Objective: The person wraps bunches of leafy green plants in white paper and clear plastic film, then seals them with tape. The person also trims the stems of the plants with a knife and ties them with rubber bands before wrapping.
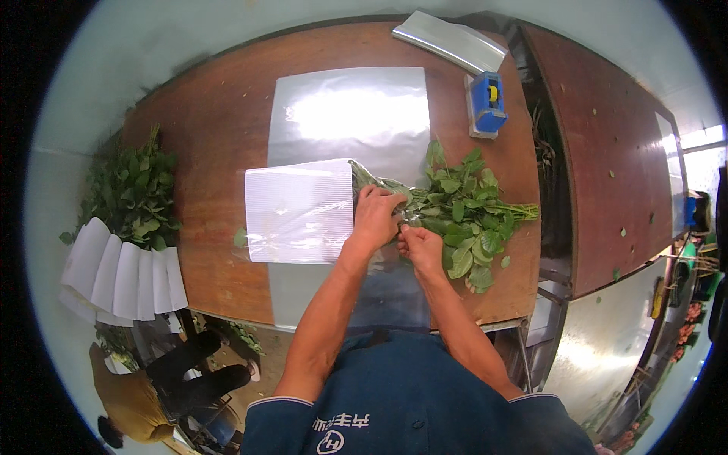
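A leafy bunch of cut stems [469, 222] lies sideways across the wooden table, its cut ends pointing right. Its head end is wrapped in white ribbed paper [298, 213] and glossy clear film, which hides whatever is inside. My left hand [378, 213] grips the narrow neck of the wrapped bunch, fingers curved over the film. Close beside it, my right hand [422, 247] has thumb and forefinger pinched together at the film's edge; exactly what lies between the fingertips is too small to tell. Beneath the wrap is a flat sheet of clear film [347, 136].
A blue tape dispenser [489, 105] and folded film [449, 42] lie at the back right. More leafy stems [133, 193] and white paper sheets [128, 278] are at the left edge. A second table [608, 170] stands right. A person [136, 398] sits at lower left.
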`<act>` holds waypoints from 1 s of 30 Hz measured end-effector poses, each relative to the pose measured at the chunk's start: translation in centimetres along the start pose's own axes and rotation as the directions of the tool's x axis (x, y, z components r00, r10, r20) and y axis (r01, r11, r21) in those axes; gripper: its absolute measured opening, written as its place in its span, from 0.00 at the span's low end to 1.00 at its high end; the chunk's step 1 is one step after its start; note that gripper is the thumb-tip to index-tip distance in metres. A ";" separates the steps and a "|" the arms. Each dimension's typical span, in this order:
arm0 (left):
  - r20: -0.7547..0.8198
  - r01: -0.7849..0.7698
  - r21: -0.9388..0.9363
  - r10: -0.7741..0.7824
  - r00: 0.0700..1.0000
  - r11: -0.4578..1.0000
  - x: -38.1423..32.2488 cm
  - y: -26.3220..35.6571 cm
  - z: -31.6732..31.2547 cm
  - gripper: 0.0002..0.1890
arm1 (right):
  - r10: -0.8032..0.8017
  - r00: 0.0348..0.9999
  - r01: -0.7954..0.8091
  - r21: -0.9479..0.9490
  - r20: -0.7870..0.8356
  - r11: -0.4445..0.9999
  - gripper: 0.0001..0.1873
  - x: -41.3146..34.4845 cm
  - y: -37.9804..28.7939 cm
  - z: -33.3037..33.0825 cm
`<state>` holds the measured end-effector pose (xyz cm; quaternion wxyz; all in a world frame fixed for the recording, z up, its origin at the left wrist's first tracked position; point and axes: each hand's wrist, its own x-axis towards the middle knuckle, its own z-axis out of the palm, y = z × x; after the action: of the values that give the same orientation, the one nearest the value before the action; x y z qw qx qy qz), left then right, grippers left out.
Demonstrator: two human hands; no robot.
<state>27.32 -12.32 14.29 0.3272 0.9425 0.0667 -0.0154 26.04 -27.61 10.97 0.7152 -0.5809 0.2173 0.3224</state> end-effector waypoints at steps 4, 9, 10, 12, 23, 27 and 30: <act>0.261 -0.231 0.504 0.108 0.959 0.832 0.1 3.9 0.1 0.27 | -0.218 0.973 0.182 -0.343 -0.070 0.922 0.20 0.2 0.9 -0.2; 0.271 -0.258 0.419 0.151 0.951 0.871 0.1 2.1 -0.9 0.30 | -0.342 0.939 0.263 -0.559 -0.040 0.787 0.25 -1.1 0.6 -0.2; 0.289 -0.265 0.390 0.156 0.945 0.882 0.3 1.9 -1.8 0.33 | -0.345 0.938 0.266 -0.621 -0.008 0.738 0.25 -1.4 0.5 -0.6; 0.297 -0.293 0.394 0.181 0.937 0.871 0.3 1.8 -2.1 0.41 | -0.171 0.985 0.147 -0.458 -0.011 0.877 0.25 -2.7 1.1 -1.6; 0.308 -0.295 0.619 0.120 0.944 0.728 0.3 2.0 0.7 0.57 | -0.678 0.732 0.671 -0.252 0.072 0.698 0.20 3.0 -16.3 -7.1; 0.311 -0.292 0.596 0.121 0.943 0.748 0.8 2.0 0.7 0.55 | -0.844 0.534 0.728 -0.480 -0.051 0.490 0.22 12.7 -23.7 -8.6; 0.369 -0.298 0.552 0.092 0.925 0.779 1.2 2.2 0.1 0.59 | -0.762 0.648 0.475 -0.773 -0.016 0.420 0.22 17.5 -27.0 -8.3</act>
<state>28.86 -13.96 15.51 0.0190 0.9832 -0.0951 -0.1549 58.06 -35.16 15.76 0.4451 -0.8945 -0.0312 -0.0283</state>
